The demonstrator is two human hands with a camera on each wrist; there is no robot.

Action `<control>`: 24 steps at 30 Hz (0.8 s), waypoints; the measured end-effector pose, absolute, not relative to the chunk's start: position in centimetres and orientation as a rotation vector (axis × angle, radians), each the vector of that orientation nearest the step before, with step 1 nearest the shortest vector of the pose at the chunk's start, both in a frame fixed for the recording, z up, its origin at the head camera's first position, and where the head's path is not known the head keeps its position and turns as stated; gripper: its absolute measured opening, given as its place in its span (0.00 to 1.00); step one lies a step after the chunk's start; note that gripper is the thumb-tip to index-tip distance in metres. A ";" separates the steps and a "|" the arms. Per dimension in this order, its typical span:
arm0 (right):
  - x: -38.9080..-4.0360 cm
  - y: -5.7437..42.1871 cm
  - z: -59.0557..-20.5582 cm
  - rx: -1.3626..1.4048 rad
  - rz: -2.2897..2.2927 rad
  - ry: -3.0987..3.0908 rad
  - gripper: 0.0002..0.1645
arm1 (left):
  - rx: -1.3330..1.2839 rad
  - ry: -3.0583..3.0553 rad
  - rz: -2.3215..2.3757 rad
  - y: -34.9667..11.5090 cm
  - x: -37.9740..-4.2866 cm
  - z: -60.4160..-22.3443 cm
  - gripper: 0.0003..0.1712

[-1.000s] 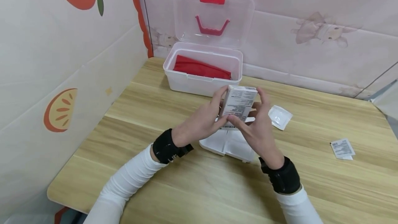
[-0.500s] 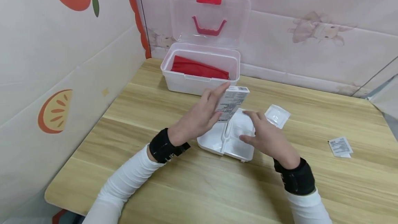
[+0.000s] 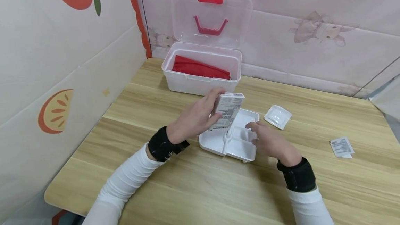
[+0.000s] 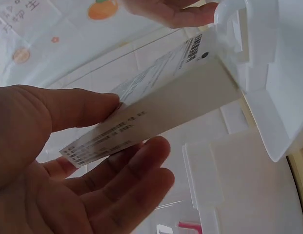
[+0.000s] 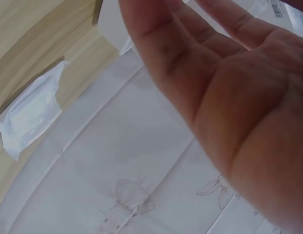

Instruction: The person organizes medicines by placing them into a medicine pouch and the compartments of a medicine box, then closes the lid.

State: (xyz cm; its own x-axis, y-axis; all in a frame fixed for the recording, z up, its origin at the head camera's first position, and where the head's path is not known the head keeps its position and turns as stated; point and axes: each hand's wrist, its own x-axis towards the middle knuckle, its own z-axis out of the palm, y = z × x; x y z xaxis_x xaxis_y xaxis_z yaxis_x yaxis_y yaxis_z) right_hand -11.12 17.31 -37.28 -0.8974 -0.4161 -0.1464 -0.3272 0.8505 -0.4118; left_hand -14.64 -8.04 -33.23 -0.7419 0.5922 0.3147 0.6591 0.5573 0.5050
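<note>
In the head view my left hand [image 3: 195, 115] holds a white carton with dense small print [image 3: 229, 110], thumb on its printed face and fingers behind. The carton is tilted upright over the left part of a white divided tray [image 3: 243, 149]. In the left wrist view the carton [image 4: 185, 97] lies between thumb and fingers, its lower end close to the tray's handle; whether they touch I cannot tell. My right hand [image 3: 273, 141] hovers by the tray's right edge, fingers loosely bent and holding nothing. Its palm [image 5: 239, 102] is bare in the right wrist view.
Behind the tray stands a clear first-aid box [image 3: 200, 85], lid [image 3: 184, 20] raised, a red fabric item [image 3: 200, 68] inside. To the right lie a white square packet [image 3: 278, 116] and small printed sachets [image 3: 341, 147]. Walls border the table at left and back.
Both hands held the carton at first. My right hand has let go of it and moved right. My left hand has shifted the carton slightly left and then lowered it toward the tray.
</note>
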 end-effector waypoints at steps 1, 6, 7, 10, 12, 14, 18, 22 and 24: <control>-11.2 17.4 -37.3 -0.568 -0.579 2.793 0.25 | -1.068 -2.694 -0.918 -8.1 -14.7 -33.2 0.35; -11.3 17.7 -37.5 -0.570 -0.610 2.784 0.25 | -1.037 -2.769 -0.825 -8.1 -14.8 -33.4 0.34; -11.3 17.7 -37.5 -0.567 -0.607 2.781 0.25 | -1.037 -2.780 -0.809 -8.1 -14.9 -33.5 0.34; -11.4 17.7 -37.5 -0.549 -0.595 2.772 0.25 | -1.027 -2.824 -0.785 -8.1 -15.2 -33.8 0.33; -11.4 17.8 -37.5 -0.542 -0.593 2.768 0.25 | -1.015 -2.858 -0.777 -8.1 -15.4 -34.0 0.33; -11.4 17.8 -37.5 -0.534 -0.594 2.764 0.25 | -0.997 -2.894 -0.779 -8.1 -15.7 -34.2 0.33; -11.4 17.9 -37.6 -0.532 -0.603 2.761 0.25 | -0.974 -2.945 -0.766 -8.1 -16.0 -34.6 0.33; -11.4 17.9 -37.6 -0.520 -0.608 2.755 0.26 | -0.968 -2.979 -0.716 -8.0 -16.2 -34.7 0.35; -11.4 17.9 -37.6 -0.525 -0.600 2.763 0.26 | -0.972 -2.991 -0.681 -8.0 -16.3 -34.8 0.35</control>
State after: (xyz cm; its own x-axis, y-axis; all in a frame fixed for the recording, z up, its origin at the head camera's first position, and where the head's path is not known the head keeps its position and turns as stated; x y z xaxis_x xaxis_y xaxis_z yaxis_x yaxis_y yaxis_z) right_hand -11.39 17.85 -37.55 -0.8993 -0.3996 -0.1778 -0.2898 0.8488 -0.4421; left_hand -16.25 -8.01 -34.83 -0.8148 0.5769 0.0573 0.5449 0.7283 0.4157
